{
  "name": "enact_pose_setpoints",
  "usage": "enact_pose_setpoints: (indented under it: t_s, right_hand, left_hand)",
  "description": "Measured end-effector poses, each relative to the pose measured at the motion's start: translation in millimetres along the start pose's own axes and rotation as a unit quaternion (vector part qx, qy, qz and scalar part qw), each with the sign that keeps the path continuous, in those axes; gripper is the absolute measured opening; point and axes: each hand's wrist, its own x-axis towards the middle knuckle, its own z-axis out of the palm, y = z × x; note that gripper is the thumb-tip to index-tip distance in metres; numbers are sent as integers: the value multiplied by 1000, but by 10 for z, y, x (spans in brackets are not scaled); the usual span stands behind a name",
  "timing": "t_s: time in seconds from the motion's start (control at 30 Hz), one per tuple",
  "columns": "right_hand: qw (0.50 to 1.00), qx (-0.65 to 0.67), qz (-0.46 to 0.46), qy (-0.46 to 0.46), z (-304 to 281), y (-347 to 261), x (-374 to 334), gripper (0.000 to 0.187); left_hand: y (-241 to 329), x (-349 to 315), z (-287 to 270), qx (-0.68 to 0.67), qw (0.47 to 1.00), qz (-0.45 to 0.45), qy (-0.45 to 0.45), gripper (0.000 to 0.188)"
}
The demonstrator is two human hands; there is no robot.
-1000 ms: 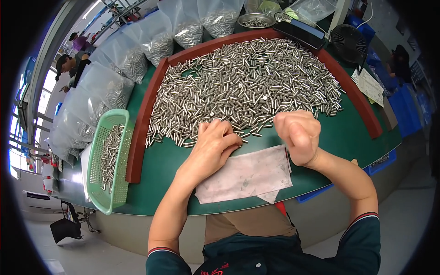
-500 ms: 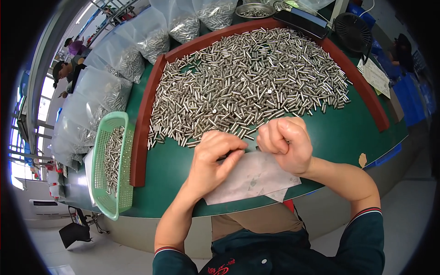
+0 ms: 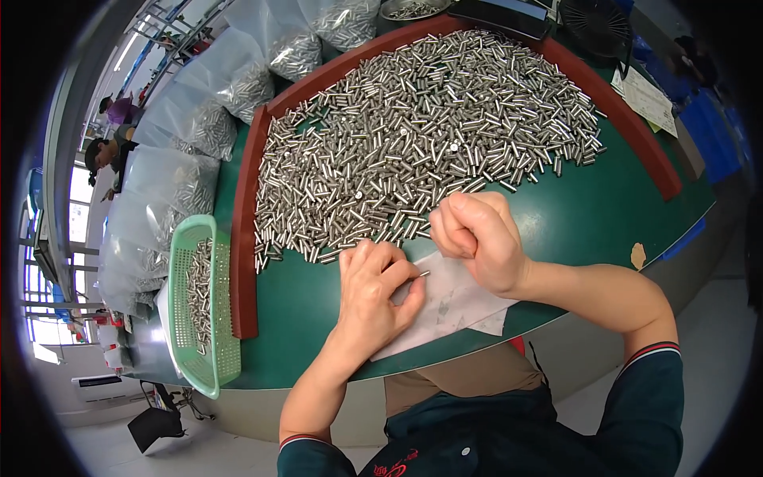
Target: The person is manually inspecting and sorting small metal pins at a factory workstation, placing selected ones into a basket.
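A wide heap of short shiny metal pins [image 3: 429,119] covers the green table [image 3: 556,238] in front of me. My left hand [image 3: 373,298] is curled at the near edge of the heap. A single metal pin [image 3: 424,273] pokes out at its thumb and forefinger, which are closed on it. Beside it on the right, my right hand [image 3: 483,242] is closed like a fist; whatever its fingers hold is hidden. Beneath both hands lies a pale, smudged cloth or paper sheet [image 3: 445,310].
Red-brown strips [image 3: 248,230] border the heap. A green basket [image 3: 208,381] with pins stands left, near several clear bags of pins [image 3: 191,179]. At the back are a metal bowl [image 3: 389,14], a dark flat device [image 3: 501,17] and a black fan [image 3: 596,28]. Another person [image 3: 103,155] is far left.
The view has shifted a little. My left hand has turned more knuckles-up, and a pin now shows at its fingertips. My right hand stays closed, slightly farther from the left.
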Motion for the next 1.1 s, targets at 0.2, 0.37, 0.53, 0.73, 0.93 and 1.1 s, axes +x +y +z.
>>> enact_pose_setpoints:
  t_s: [0.2,0.37,0.53,0.73,0.93,1.1]
  right_hand:
    - [997,77,-1,-2,31,-5,-67,42]
    - [993,112,35,13,67,48,-79,42]
    - [992,117,43,21,73,58,-78,42]
    - [992,116,39,11,61,72,-85,42]
    - [995,90,32,5,106,62,-104,42]
    - [1000,28,5,2,165,97,-127,40]
  left_hand:
    - [10,-13,-15,-3,999,-41,-25,8]
    - [7,-12,-21,-17,998,-54,-34,8]
    - [16,-6,-28,-19,998,-54,-34,7]
    - [24,-17,-27,-16,998,-54,-38,8]
    - [29,-13,-18,-14,998,-44,-35,8]
    - [46,5,1,5,999,-42,-33,8]
